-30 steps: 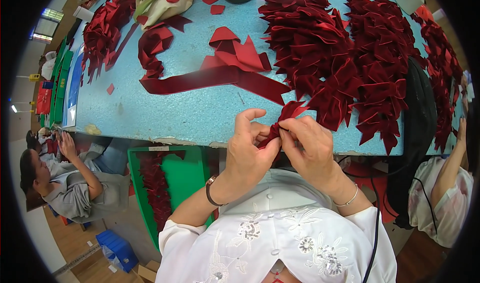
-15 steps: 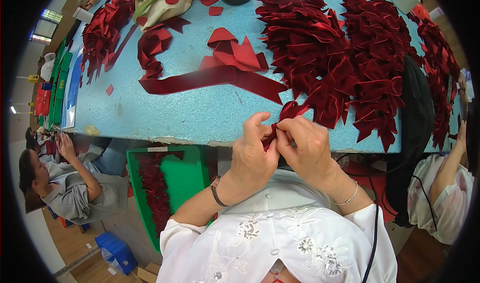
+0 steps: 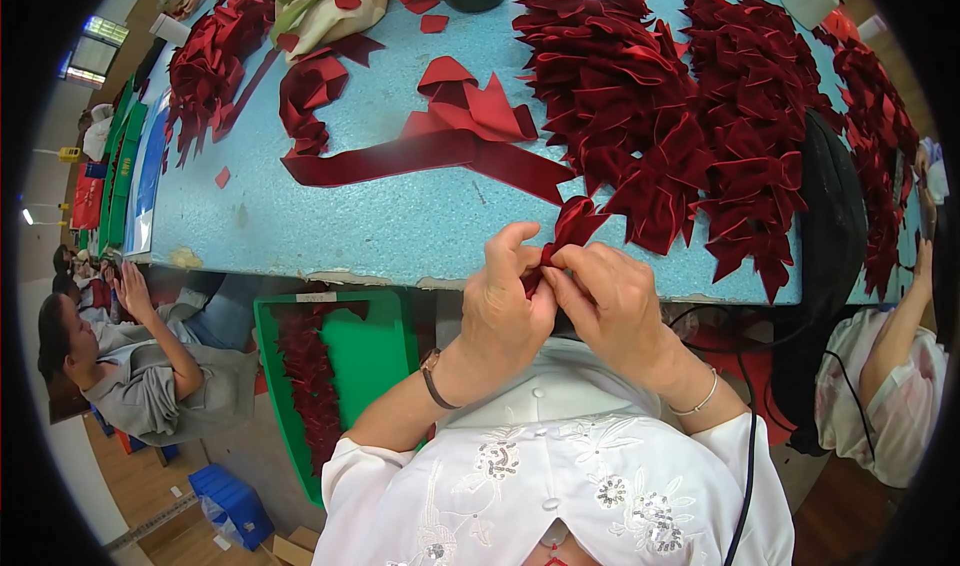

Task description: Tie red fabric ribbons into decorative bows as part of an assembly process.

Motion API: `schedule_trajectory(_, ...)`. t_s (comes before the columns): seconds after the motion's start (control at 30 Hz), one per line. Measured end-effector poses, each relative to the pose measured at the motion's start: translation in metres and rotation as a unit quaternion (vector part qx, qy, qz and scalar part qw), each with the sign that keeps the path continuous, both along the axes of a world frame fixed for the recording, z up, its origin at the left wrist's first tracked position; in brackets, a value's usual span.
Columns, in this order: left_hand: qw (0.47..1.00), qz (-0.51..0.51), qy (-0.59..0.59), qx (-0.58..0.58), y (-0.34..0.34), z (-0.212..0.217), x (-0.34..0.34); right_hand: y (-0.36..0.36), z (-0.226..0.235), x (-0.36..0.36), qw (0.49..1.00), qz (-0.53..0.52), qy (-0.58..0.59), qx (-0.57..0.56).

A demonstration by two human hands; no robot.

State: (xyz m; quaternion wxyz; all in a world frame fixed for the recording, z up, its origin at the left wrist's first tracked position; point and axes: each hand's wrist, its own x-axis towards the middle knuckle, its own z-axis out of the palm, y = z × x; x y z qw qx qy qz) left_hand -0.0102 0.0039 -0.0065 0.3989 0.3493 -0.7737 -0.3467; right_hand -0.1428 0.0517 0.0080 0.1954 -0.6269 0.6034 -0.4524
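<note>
Just off the near edge of the table, my two hands meet around a dark red velvet ribbon bow (image 3: 577, 223). My left hand (image 3: 508, 291) pinches its gathered middle between thumb and fingers. From the other side, my right hand (image 3: 617, 296) has thumb and fingertips closed on the same spot. The bow's upper loop and tail stick out above my fingers; its lower part is mostly hidden behind them. Beyond it lies a long loose red ribbon (image 3: 400, 161), with folded ribbon pieces (image 3: 470, 106) behind.
Rows of finished velvet bows (image 3: 610, 76) cover the right of the blue table (image 3: 350, 231). A green bin (image 3: 370, 366) holding bows stands below the edge on my left. A black bag (image 3: 835, 206) hangs at right. Co-workers sit at both sides; a cream cloth bag (image 3: 340, 11) lies far left.
The bow has turned slightly in my fingers, and its upper loop now stands clearer of the bows behind. My right fingers have shifted a little downward; my left hand keeps its pinch.
</note>
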Motion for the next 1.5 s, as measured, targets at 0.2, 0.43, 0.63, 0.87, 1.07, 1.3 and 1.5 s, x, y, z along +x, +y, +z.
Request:
schedule_trajectory(0.2, 1.000, -0.002, -0.011, 0.008, 0.001, 0.000, 0.001, -0.004, 0.005, -0.001, 0.999, 0.001, -0.035, 0.025)
schedule_trajectory(0.43, 0.903, -0.052, 0.095, 0.416, -0.014, 0.036, 0.007, -0.015, 0.012, -0.017, 0.970, -0.049, -0.233, 0.053)
schedule_trajectory(0.63, 0.857, -0.072, 0.145, 0.489, -0.019, 0.040, 0.012, 0.004, 0.015, -0.022, 0.985, -0.011, -0.172, 0.003)
schedule_trajectory(0.87, 0.840, -0.089, 0.147, 0.514, -0.014, 0.046, 0.006, 0.011, 0.009, -0.023, 0.992, 0.005, -0.118, -0.050)
schedule_trajectory(1.07, 0.887, -0.090, 0.101, 0.441, -0.011, 0.044, 0.010, 0.006, 0.004, -0.025, 0.980, 0.022, 0.055, -0.190)
schedule_trajectory(1.3, 0.925, -0.052, 0.081, 0.367, -0.002, 0.035, 0.007, 0.004, 0.002, -0.022, 0.972, 0.040, 0.110, -0.202)
schedule_trajectory(1.5, 0.943, -0.015, 0.044, 0.330, 0.001, 0.033, 0.004, 0.002, -0.001, -0.019, 0.990, 0.049, 0.057, -0.118)
